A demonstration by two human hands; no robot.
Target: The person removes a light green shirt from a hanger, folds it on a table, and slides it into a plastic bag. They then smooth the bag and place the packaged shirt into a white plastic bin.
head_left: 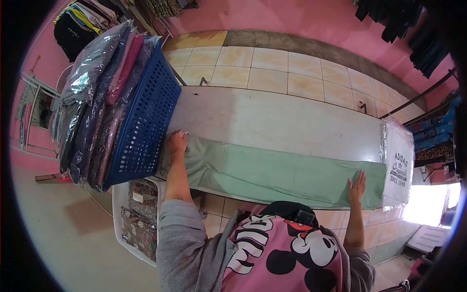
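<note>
A pair of mint-green trousers [272, 168] lies folded lengthwise along the front of a long white table [301, 114]. At the gathered, wrinkled end on the left, my left hand [177, 141] is closed with its fingers curled on the cloth, close beside the blue basket. My right hand [357, 186] rests flat on the trousers near their far right end, fingers stretched out. Just past that end lies a white printed garment in clear plastic [398, 165].
A blue perforated basket [146, 112] stands on the table's left end, piled with plastic-wrapped garments [97, 97]. Below it is a white bin [119, 214] holding patterned packets. Clothes hang on racks at upper left [75, 39] and right [433, 129].
</note>
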